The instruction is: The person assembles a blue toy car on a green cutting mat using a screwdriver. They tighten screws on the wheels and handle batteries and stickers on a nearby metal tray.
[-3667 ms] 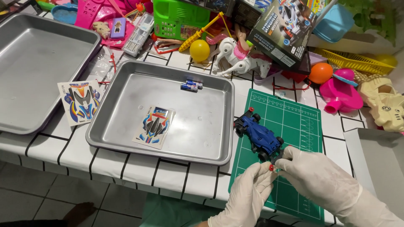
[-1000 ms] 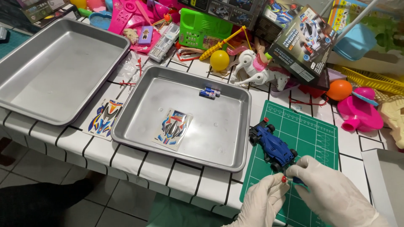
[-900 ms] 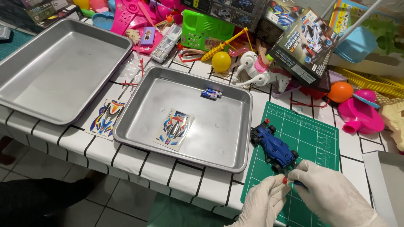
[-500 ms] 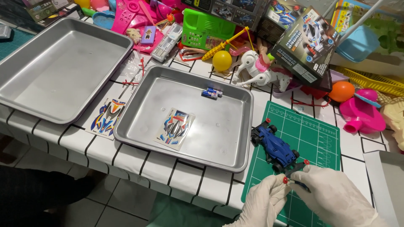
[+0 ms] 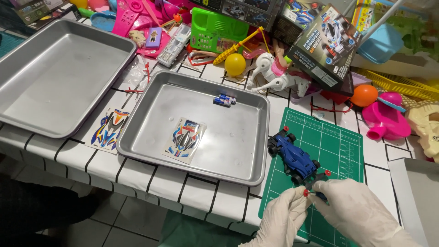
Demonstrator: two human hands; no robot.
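A small blue toy car (image 5: 294, 157) sits on a green cutting mat (image 5: 340, 151) at the table's near edge, just right of a metal tray (image 5: 238, 151). Two gloved hands meet at its near end. The left hand (image 5: 282, 218) and the right hand (image 5: 354, 212) pinch a tiny red-tipped part (image 5: 305, 193) between fingertips, touching the car's near end. The car looks light, stiff plastic with fragile thin rollers; its solid body seems the safest grip.

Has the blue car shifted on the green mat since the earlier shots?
Yes, slightly. The blue car keeps its diagonal lie, but it now sits a little farther up the green mat, away from the near edge.
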